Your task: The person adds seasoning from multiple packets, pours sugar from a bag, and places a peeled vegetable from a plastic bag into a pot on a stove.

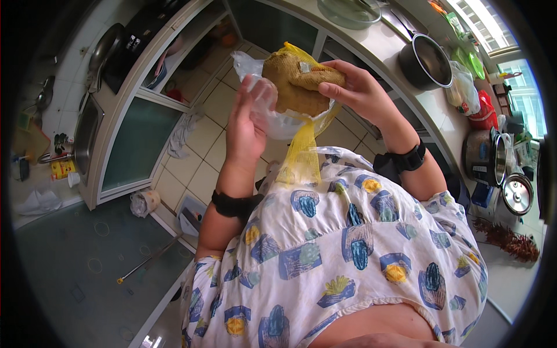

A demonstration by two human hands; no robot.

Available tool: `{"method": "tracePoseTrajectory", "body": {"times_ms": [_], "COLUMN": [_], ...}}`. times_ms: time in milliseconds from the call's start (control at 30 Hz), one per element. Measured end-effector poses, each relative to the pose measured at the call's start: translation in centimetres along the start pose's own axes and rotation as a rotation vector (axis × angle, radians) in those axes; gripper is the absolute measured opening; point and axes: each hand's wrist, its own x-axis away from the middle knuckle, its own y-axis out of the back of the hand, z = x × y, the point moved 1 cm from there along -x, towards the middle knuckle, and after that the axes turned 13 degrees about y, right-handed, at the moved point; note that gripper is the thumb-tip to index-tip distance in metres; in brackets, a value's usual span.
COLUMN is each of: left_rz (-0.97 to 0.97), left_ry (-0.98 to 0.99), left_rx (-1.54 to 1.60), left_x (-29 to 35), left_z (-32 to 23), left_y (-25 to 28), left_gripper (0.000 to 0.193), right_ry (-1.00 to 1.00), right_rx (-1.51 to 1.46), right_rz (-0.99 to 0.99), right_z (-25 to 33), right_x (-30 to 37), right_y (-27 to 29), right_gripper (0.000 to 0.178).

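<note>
A large brown, lumpy root (284,78), like ginger though I cannot be sure of its kind, is held up in front of my chest. Yellow netting (304,142) wraps part of it and hangs down over my shirt. My right hand (362,90) grips the root's right side, thumb in front and fingers behind. On the other side, my left hand (249,113) is slightly blurred, its fingers stretched upward next to a clear plastic bag (278,126). That bag spreads behind and below the root. Whether the left palm touches the bag is hard to see.
A dark pot (425,61) and a glass bowl (351,13) stand on the right-hand counter (386,43). Farther along it are a pressure cooker (483,155) and its lid (517,193). To the left are a sink (88,133) and a stove (134,43). A cloth (184,134) lies on the tiled floor.
</note>
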Motion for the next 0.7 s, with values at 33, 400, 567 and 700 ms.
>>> {"method": "tracePoseTrajectory", "body": {"times_ms": [33, 400, 567, 700], "left_rz": [-0.017, 0.158, 0.138, 0.089], "left_ry": [-0.044, 0.104, 0.043, 0.056], "left_rx": [0.049, -0.187, -0.283, -0.182], "left_x": [0.0, 0.6, 1.1, 1.0], "left_z": [-0.4, -2.2, -5.2, -5.4], "left_y": [0.0, -1.9, 0.6, 0.4], "left_gripper": [0.040, 0.048, 0.048, 0.050], "right_ry": [-0.024, -0.196, -0.194, -0.258], "right_rx": [-0.058, -0.310, -0.323, -0.273], "right_rz": [-0.005, -0.036, -0.282, -0.392], "right_z": [0.0, 0.8, 1.6, 1.6], "right_x": [0.0, 0.8, 1.0, 2.8], "right_y": [0.0, -3.7, -8.8, -8.6], "right_gripper": [0.050, 0.050, 0.054, 0.053]}}
